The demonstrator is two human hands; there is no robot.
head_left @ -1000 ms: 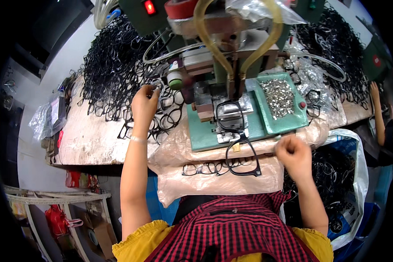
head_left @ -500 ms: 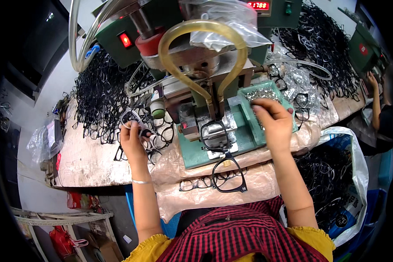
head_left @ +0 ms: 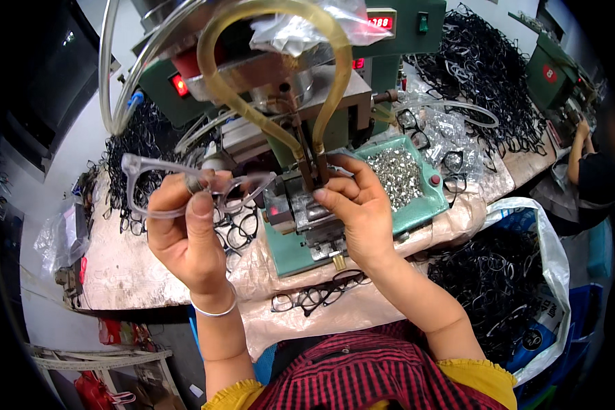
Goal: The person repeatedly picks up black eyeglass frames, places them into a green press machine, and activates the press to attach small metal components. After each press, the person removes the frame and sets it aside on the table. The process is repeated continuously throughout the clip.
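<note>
Hands curl, left pinching a clear glasses frame.

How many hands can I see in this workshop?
3. The wearer's left hand holds a clear glasses frame; the right hand is at the machine; a co-worker's hand shows at far right, their other possibly hidden.

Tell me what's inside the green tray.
Small, shiny metal pieces lie heaped in the green tray; they hide its bottom, and the right hand covers part of its left side.
</note>
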